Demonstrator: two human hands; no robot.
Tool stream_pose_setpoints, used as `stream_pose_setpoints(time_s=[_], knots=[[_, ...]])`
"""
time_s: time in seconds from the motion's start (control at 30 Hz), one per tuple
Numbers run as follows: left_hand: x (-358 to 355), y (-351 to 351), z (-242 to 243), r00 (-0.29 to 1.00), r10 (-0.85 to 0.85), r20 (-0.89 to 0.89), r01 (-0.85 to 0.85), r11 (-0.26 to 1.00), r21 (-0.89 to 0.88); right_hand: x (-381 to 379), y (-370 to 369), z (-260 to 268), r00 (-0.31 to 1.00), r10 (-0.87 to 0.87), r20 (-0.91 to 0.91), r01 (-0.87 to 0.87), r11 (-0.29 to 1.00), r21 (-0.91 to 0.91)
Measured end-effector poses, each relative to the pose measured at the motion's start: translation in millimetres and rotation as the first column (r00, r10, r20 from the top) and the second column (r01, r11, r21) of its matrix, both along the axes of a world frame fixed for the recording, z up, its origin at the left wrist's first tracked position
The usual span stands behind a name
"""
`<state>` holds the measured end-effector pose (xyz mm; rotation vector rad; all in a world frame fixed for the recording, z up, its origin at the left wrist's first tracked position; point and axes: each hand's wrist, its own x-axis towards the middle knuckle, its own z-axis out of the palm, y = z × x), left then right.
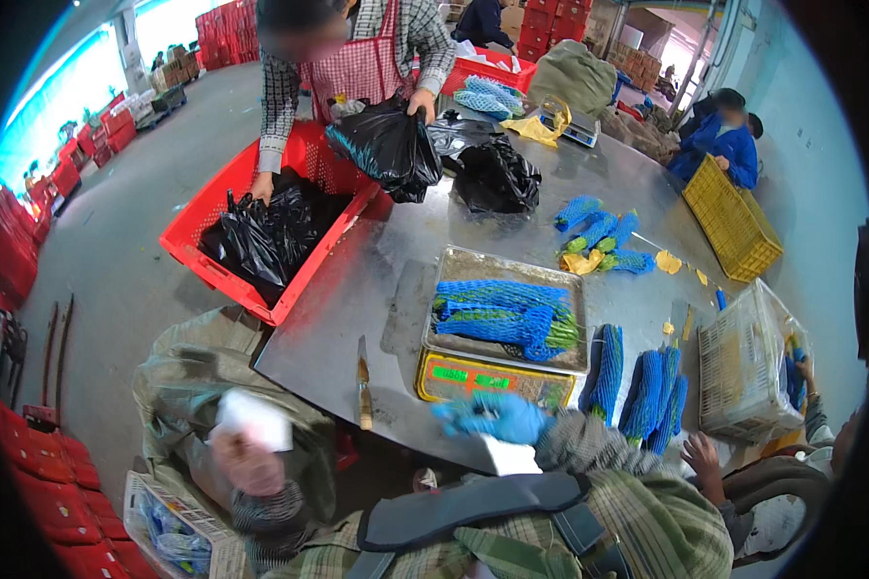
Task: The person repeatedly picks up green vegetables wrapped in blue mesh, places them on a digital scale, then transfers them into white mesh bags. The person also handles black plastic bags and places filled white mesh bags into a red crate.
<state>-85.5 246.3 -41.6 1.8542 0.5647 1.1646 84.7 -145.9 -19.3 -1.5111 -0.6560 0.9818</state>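
My left hand [250, 463], blurred, is at the lower left beside a big green sack [181, 362], closed on a crumpled white sheet [264, 420]. My right hand [496, 418], in a blue glove, hovers palm up near the front edge of a digital scale [496, 380]; nothing shows in it. On the scale's metal tray [507, 260] lie green vegetables in blue foam netting [503, 315]. A wooden-handled knife [364, 387] lies left of the scale. More netted bundles [607, 373] stand in a row to its right.
Across the steel table [333, 304], a person handles black plastic bags [398, 145] over a red crate [282, 304]. Netted vegetables [601, 231] and a second scale [572, 119] are farther back. At right are a white crate [731, 362] with another person's hand [702, 459] near it, and a yellow crate [724, 224].
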Motion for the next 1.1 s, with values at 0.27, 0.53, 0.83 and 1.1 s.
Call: stream_pose_setpoints(time_s=[0.27, 0.53, 0.83, 1.1], knots=[[108, -191, 125, 0.316, -0.809, 0.495, 0.944, 0.218, -0.247, -15, 40, 100, 0.686, -0.451, 0.571, 0.261, 0.885, 0.386], [147, -263, 159, 0.213, -0.977, 0.024, 0.926, 0.209, 0.314, -31, -57, 124, 0.364, -0.692, 0.623, 0.484, 0.712, 0.508], [189, -329, 138, -0.013, -0.946, 0.323, 0.996, 0.016, 0.086, -8, -95, 120, 0.157, -0.503, 0.85, 0.347, 0.834, 0.429], [190, -303, 102, 0.043, -0.986, 0.164, 0.996, 0.029, -0.086, 26, -97, 77, 0.824, -0.101, -0.558, 0.561, 0.286, 0.776]])
